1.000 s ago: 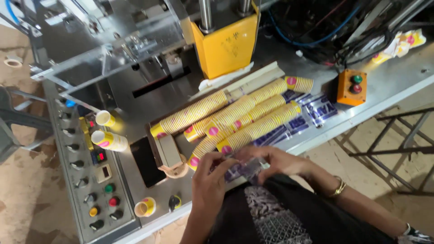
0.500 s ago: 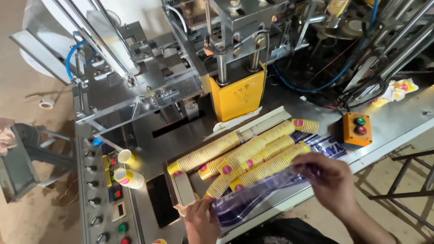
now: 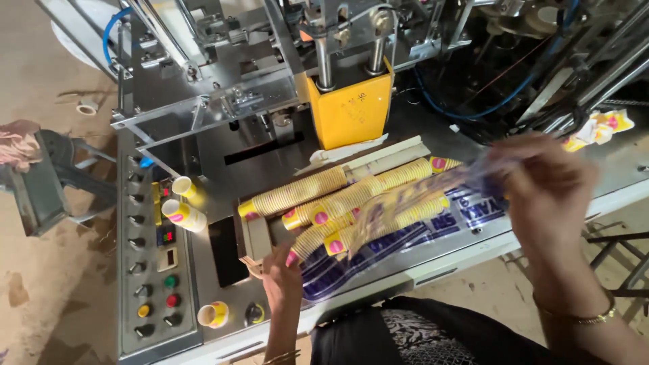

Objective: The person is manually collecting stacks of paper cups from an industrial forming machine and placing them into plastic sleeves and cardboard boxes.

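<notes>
I am seeing my right hand point(image 3: 551, 196) lifting a thin, glossy, see-through plastic sleeve point(image 3: 419, 196) over stacks of matt yellow paper cups point(image 3: 318, 192), while my left hand point(image 3: 280, 280) is pressing on more printed, shiny plastic film point(image 3: 378, 253) lying on the smooth, brushed metal machine table point(image 3: 270, 162). I am also viewing a painted, semi-gloss yellow metal housing point(image 3: 348, 111), polished steel rods point(image 3: 324, 64), and a matt grey control panel point(image 3: 152, 270) carrying glossy plastic buttons.
</notes>
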